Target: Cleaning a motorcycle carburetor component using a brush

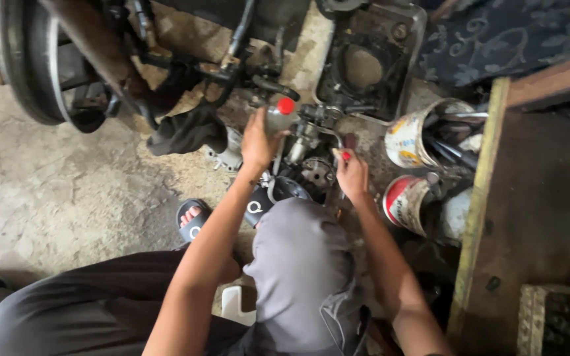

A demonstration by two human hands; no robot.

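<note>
From my feed I look down on a rough, stained concrete floor [54, 191], dull under flat light. At far left a wheel rim [24, 62] stands near a dark rag [183, 132]. At right a worn wooden bench [536, 198] has a yellowish edge, and patterned dark cloth [509, 36] lies beyond it.

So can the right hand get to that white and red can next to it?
Probably yes. The right hand, gripping a red-handled tool, is close to the white and red can, and nothing seems to lie between them. It would likely need to put the tool down first.
</note>
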